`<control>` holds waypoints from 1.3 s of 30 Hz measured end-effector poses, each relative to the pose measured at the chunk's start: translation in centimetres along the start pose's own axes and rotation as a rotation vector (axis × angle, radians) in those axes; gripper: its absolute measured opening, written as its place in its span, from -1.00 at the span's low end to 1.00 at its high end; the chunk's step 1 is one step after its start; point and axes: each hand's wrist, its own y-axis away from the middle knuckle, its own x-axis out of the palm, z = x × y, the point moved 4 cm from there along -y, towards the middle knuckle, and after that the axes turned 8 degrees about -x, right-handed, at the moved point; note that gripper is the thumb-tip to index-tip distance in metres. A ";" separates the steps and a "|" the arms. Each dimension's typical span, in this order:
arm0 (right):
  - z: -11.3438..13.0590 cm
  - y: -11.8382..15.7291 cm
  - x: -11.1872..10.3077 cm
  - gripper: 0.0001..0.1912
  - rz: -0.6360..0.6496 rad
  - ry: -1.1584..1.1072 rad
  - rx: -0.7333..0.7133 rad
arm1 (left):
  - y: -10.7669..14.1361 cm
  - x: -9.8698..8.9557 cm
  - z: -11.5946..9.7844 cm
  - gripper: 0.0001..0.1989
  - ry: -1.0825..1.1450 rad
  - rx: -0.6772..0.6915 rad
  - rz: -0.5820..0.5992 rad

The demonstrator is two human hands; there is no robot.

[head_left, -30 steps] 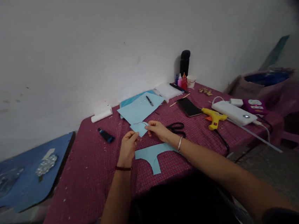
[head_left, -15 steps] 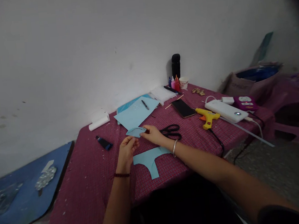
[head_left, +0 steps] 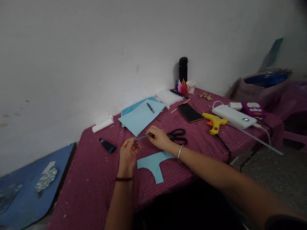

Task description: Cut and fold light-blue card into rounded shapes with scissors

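Paper piece (head_left: pixel 142 137) now edge-on, broad face showing earlier; left fingers (head_left: pixel 130 142), right fingers (head_left: pixel 152 132) pinching opposite ends.

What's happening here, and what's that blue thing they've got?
A person is pinching a small blue piece between both hands, the left hand at one end and the right hand at the other. It's turned nearly edge-on, so its shape is hard to see. A curvy blue cutout lies closer to the person, partly behind the right wrist. Black-handled scissors rest beside the right hand, and a pen lies on a bigger blue sheet.
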 end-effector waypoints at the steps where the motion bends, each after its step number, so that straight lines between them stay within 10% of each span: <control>1: 0.0 0.0 0.0 -0.78 -0.009 -0.019 0.003 | 0.0 0.0 0.0 -0.71 0.001 0.006 0.003; 14: -1.1 0.4 2.2 -0.81 0.053 -0.613 0.387 | 0.3 0.8 0.4 -0.80 -0.098 0.095 0.015; 22: 0.5 1.5 0.5 -0.60 0.678 -0.029 0.000 | -1.2 -3.6 -2.0 -0.72 0.109 0.130 -0.244; 29: 2.4 2.9 1.8 -0.76 0.897 0.051 -0.123 | -1.9 -4.6 -1.3 -0.81 0.241 0.037 -0.265; 39: -1.6 0.3 -0.5 -0.68 0.174 -0.637 0.467 | 0.5 0.7 -0.7 -0.77 -0.132 0.074 0.219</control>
